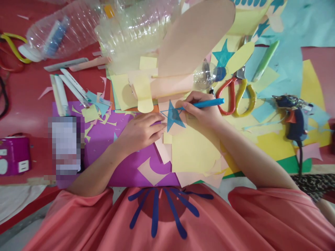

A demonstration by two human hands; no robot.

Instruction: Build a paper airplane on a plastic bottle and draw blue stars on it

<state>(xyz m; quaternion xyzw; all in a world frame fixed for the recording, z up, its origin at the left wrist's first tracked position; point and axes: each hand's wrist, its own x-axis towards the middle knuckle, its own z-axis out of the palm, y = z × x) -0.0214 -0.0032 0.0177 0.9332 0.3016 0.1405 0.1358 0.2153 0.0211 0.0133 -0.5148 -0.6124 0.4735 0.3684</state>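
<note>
My right hand [202, 111] grips a blue marker [209, 103], its tip end hidden behind the fingers. Right beside those fingers is a blue star [173, 118] on a piece of peach paper [162, 104], with a line running along the star's upper left arm. My left hand [143, 131] lies with fingers stretched out, fingertips touching the paper at the star's left edge. Under the star and toward me spreads a sheet of pale yellow paper [195, 150].
Clear plastic bottles [81, 31] lie across the back. Scissors with red and yellow handles [227, 97] lie right of my right hand, and a glue gun [295, 120] farther right. Several markers [74, 85] and a phone [65, 143] are at left; paper scraps [153, 170] lie near me.
</note>
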